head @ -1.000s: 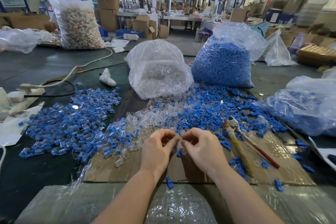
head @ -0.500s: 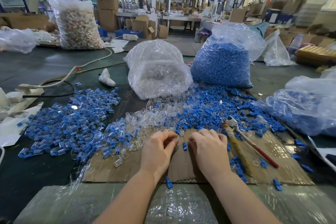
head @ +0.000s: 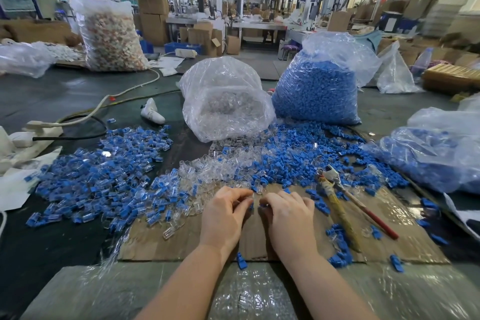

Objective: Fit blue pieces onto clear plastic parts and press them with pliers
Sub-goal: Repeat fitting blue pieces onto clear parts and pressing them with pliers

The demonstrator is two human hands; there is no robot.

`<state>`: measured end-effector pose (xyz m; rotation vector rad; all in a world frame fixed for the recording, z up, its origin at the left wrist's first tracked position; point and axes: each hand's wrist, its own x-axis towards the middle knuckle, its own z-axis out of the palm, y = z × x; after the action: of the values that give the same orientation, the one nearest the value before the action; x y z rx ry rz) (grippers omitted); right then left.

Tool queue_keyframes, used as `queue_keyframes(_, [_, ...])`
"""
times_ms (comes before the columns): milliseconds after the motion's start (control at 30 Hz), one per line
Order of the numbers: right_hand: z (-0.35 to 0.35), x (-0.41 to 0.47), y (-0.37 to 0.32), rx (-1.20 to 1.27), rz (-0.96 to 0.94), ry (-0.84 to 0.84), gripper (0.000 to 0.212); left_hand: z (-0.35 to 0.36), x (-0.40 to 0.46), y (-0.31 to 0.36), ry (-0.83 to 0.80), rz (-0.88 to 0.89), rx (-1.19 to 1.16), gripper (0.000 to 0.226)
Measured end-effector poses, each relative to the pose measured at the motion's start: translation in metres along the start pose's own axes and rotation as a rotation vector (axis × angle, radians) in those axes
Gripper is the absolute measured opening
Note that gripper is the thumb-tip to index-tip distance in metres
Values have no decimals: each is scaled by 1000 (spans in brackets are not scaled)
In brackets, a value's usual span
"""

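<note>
Both hands rest on the cardboard (head: pixel 259 247). The left hand (head: pixel 226 213) and right hand (head: pixel 288 213) pinch small parts, a blue piece (head: pixel 251 206) showing between them. Parts appear light, rigid, slippery: grip by the sides. Pliers (head: pixel 337 189) lie beside the right hand, untouched.

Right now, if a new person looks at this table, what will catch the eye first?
The big blue bag stands at the back right, with a clear bag to its left and blue pieces spilled in front. A wide pile of blue-and-clear parts covers the left. Near the front, both hands, left hand and right hand, meet over cardboard, pliers at their right.
</note>
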<state>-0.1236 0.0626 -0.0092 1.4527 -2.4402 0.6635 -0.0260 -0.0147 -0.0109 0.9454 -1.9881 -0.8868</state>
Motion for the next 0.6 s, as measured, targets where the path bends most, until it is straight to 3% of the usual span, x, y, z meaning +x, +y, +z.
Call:
queue_keyframes(233, [0, -5, 2, 205, 105, 63, 23, 0, 0, 0, -42, 3, 1, 25])
queue_keyframes(333, [-2, -7, 3, 260, 102, 83, 16, 0, -1, 0, -72, -67, -95, 24])
queue_keyframes(600, [-3, -10, 2, 259, 91, 103, 10, -2, 0, 2, -97, -73, -162, 25])
